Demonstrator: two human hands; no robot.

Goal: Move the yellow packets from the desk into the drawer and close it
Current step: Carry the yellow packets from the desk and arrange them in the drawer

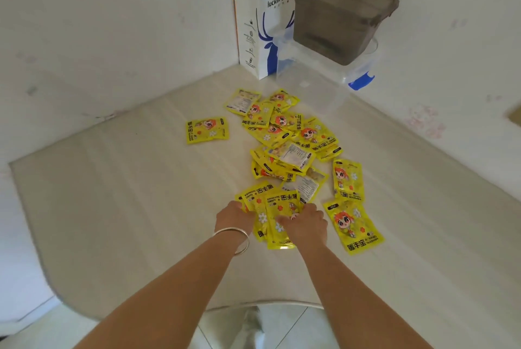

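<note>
Both hands' fingers closed around the nearest yellow packets: light, slippery, floppy, best pinched by their edges.

The white paper bag standing in the corner read "luckin coffe" in dark letters above a blue deer-head logo, the last letter cut off by the grey plastic box in front of it. The yellow packets scattered on the table carried large black Chinese characters, 暖手宝, with "HAND WARMER" in small capitals beside them, plainest on the packet lying nearest the right edge of the heap. A few packets lay face down and showed a white panel of fine print, too small to read.
</note>
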